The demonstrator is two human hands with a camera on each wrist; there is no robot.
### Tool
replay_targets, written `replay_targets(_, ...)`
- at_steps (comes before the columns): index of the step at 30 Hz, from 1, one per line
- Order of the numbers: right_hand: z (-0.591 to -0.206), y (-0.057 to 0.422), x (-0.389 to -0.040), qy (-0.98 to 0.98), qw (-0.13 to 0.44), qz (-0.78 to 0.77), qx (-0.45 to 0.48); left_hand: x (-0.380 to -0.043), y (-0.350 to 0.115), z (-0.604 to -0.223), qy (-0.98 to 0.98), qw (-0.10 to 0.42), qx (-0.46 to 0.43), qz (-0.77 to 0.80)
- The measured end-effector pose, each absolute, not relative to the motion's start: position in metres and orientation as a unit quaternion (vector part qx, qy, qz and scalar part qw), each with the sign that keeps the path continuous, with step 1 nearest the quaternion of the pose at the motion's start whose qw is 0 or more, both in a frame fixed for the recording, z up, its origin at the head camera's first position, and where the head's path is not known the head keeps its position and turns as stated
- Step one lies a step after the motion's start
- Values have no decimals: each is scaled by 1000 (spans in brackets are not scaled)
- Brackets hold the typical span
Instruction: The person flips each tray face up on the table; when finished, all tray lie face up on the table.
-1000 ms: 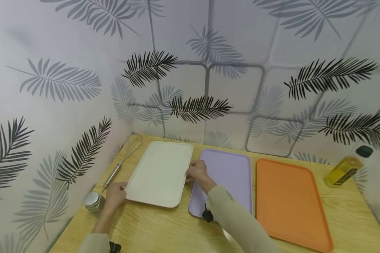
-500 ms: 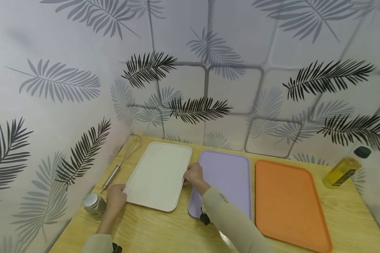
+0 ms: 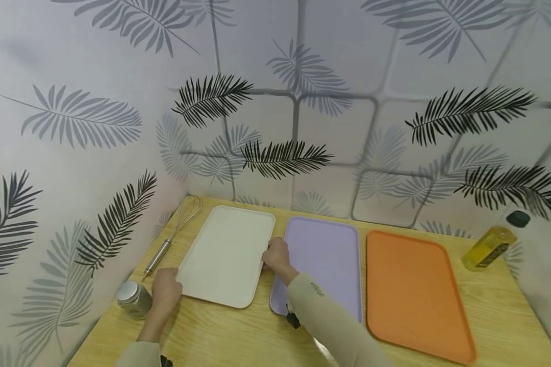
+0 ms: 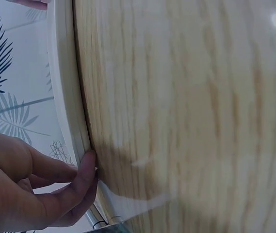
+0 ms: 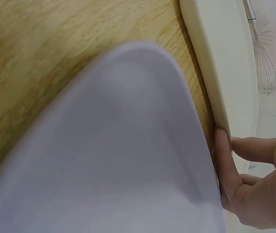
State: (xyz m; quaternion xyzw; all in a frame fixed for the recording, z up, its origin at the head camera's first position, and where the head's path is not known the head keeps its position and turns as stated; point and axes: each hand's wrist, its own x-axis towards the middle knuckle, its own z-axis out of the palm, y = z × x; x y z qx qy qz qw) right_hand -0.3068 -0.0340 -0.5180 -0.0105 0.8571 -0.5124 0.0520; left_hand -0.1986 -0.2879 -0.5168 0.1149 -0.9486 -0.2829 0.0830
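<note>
A cream rectangular tray (image 3: pixel 227 257) lies on the wooden table at the left in the head view. At its near left corner, my left hand (image 3: pixel 166 290) pinches the rim, and the left wrist view shows the fingertips (image 4: pixel 87 162) against the outer side. My right hand (image 3: pixel 277 256) pinches the opposite long edge, beside the purple tray (image 3: pixel 323 250). In the right wrist view, a fingertip (image 5: pixel 222 138) presses the outer wall of the cream tray while the thumb lies over the rim. The right forearm crosses above the purple tray's near part and hides some of it.
An orange tray (image 3: pixel 415 295) lies right of the purple one. An oil bottle (image 3: pixel 490 247) with a dark cap stands at the far right. Along the left edge are a whisk (image 3: pixel 172 237) and a lidded glass jar (image 3: pixel 135 302). Patterned walls border the table (image 3: pixel 225 336).
The cream tray has shifted slightly toward the person, away from the back wall, with both hands still on its edges. The other trays stay where they were; the view has turned slightly.
</note>
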Motion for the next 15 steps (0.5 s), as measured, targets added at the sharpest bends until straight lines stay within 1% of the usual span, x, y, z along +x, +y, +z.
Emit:
replay_targets(4, -520, -30, -304, 876, 32, -480, -40, -196, -281, -518, -967, 96, 84, -221)
replay_targets(6, -520, -27, -302, 885, 22, -460, -66, -194, -275, -518, -976, 100, 79, -179)
replay_targets(9, -515, -21, -296, 886, 22, -449, -111, -190, -265, -515, -982, 114, 84, -128)
replay_targets(12, -504, -13, -289, 893, 13, -430, -134, -192, -255, -508, -981, 149, 71, -104)
replay_targets(15, -494, -2, -284, 906, -4, -401, -136, -200, -243, -501, -975, 181, 44, -121)
